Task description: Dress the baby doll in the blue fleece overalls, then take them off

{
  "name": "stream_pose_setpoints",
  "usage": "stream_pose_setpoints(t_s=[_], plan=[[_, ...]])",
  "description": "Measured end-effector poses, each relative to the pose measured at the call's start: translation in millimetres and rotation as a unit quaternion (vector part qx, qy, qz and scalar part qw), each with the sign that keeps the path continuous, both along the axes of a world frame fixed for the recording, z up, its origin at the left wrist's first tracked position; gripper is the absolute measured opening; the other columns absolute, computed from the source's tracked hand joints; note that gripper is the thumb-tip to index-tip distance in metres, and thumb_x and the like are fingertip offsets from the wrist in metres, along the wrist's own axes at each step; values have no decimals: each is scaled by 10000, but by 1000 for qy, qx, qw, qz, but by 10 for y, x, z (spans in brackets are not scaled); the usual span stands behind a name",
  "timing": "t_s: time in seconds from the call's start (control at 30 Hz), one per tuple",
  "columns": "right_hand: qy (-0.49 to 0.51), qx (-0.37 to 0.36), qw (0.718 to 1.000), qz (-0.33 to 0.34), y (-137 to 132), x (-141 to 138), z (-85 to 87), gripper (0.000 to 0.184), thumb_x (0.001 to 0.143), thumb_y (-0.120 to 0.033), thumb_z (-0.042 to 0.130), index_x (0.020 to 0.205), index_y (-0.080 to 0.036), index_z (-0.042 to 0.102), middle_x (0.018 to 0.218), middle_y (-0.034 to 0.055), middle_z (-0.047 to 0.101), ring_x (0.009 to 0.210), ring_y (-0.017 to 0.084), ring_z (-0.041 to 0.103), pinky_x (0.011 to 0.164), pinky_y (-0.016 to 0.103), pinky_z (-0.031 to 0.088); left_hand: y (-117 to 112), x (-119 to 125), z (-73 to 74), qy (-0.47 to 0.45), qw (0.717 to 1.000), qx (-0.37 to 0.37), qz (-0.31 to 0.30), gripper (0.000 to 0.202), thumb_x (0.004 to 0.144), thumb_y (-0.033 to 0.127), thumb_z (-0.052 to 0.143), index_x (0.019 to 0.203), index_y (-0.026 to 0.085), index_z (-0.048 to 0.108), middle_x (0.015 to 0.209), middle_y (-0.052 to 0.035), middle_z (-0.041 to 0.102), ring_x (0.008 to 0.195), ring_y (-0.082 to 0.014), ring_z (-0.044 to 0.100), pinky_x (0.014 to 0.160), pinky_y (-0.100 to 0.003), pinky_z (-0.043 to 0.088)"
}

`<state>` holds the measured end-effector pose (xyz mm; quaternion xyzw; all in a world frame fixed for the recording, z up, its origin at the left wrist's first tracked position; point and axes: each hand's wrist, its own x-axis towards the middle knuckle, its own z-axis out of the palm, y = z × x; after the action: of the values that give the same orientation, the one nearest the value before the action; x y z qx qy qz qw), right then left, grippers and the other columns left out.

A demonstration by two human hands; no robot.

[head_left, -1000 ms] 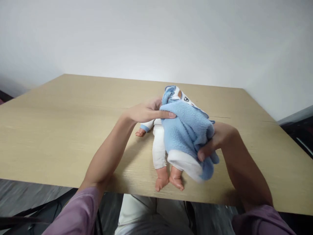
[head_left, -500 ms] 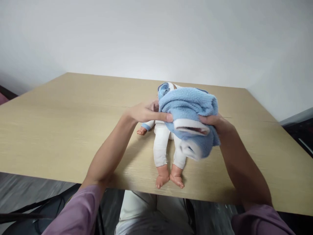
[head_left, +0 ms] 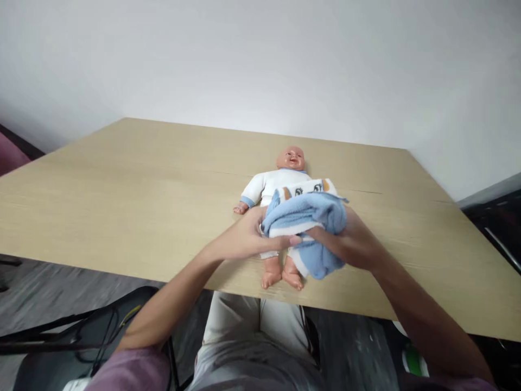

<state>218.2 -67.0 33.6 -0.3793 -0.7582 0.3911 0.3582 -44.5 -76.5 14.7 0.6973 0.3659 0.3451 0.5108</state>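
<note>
A bunched blue and white fleece garment [head_left: 307, 209], with a pair of printed eyes on its white part, is held between both hands above a baby doll. My left hand [head_left: 250, 233] grips its left side, thumb laid along the white trim. On the opposite side my right hand [head_left: 350, 239] is closed round the fabric, with its thumb at the opening. The baby doll [head_left: 280, 179] lies face up on the table, head away from me, in a white outfit with blue cuffs. Its bare feet point to me, and the garment hides most of its middle and one arm.
The wooden table [head_left: 142, 179] reaches back to a pale wall [head_left: 244, 65]. A dark chair [head_left: 81, 336] with cables on it stands below the front edge at left. Black equipment [head_left: 496, 217] is beyond the table's right edge.
Both hands have lowered the garment toward me, uncovering the doll's head and chest. The garment has turned, so its printed eyes now show, and my right thumb has moved into its opening.
</note>
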Motion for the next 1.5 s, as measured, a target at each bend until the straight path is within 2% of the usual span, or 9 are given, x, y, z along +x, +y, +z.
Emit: stream_pose_setpoints(t_s=[0.13,0.2,0.37,0.5,0.67,0.9,1.03,1.23,1.5], plan=[[-95,34,995,-23,-342,-25,-187,118,861,-206,774,962,-266,762,1005,23,865,942,269,812,874,387,637,-543,53,-317,7,993,-34,113,246,959,402,796,1007,161,771,979,-51,840,923,-231,770,844,-308,623],[-134,15,990,-49,-419,-24,-321,95,851,-238,757,923,-262,698,905,5,823,822,235,758,770,354,574,-725,77,-485,12,987,-35,158,234,981,388,755,1044,165,785,1047,-61,864,998,-257,792,913,-332,631],[-194,-60,975,-91,-430,-69,-602,309,870,-343,762,1163,-248,735,879,13,814,799,258,750,746,348,511,-872,144,-843,37,975,-41,214,401,1038,427,711,1352,186,769,1361,-102,855,1269,-328,789,1134,-424,599],[-205,-65,971,-99,-433,-146,-704,461,896,-334,750,1344,-226,755,1077,90,881,957,325,818,856,394,551,-820,170,-996,76,973,-26,218,405,1102,482,606,1348,176,705,1432,-160,809,1321,-367,761,1173,-492,573],[-221,-61,966,-116,-412,-184,-825,599,911,-323,752,1502,-231,729,1204,128,890,1084,382,836,944,455,602,-726,200,-1039,115,973,12,198,436,1169,472,473,1447,174,629,1483,-203,767,1381,-400,730,1205,-563,541],[-206,-46,967,-144,-111,-210,-938,646,930,-329,756,1562,-208,702,1322,151,877,1236,424,817,1056,526,612,-400,225,-1031,115,975,42,188,451,1146,383,482,1532,173,584,1483,-192,778,1314,-355,761,1122,-490,582],[-194,-13,972,-131,-5,-214,-760,449,913,-298,762,1351,-199,768,1311,144,871,1219,391,808,1064,501,592,-359,172,-899,126,969,47,206,400,1103,372,522,1431,178,645,1368,-148,811,1218,-327,770,1070,-439,571],[-188,-36,981,-39,-215,-259,-425,148,911,-290,798,1039,-245,741,1044,40,864,954,272,792,847,367,540,-775,4,-648,141,966,-15,218,352,1045,452,611,1274,203,708,1206,-99,839,1084,-312,773,928,-378,552],[-371,-28,928,-30,-293,-437,-561,230,1028,-363,727,1185,-200,681,1200,138,849,1114,354,795,856,378,467,-823,3,-999,253,941,-68,215,312,1036,428,577,1226,201,678,1053,-109,815,926,-314,730,842,-398,500]])
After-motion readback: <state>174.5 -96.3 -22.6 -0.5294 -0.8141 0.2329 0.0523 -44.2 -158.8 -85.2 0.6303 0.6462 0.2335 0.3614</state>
